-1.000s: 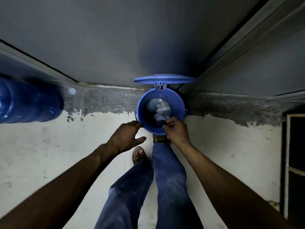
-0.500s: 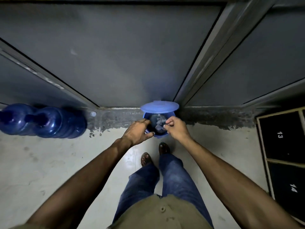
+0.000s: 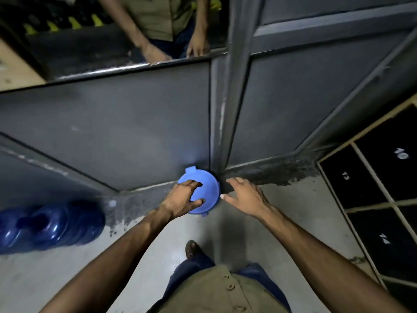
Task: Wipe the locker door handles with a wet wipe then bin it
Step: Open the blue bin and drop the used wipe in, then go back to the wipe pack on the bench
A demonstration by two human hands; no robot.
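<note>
Two hands over round blue plastic bin (image 3: 208,190), lid down, on floor at foot of grey metal wall. L hand (image 3: 180,199) rests on lid, fingers spread, thumb at near edge; grip loose, holding nothing. R hand (image 3: 246,195) just beside bin on its right, not touching, grip open, fingers splayed. Wet wipe hidden; can't tell if inside. Black numbered lockers (image 3: 383,188) at right; blue water bottles (image 3: 52,224) at left.

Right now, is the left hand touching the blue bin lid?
Cannot tell. In the head view the left hand overlaps the blue bin lid from above; no contact or gap shows.
</note>
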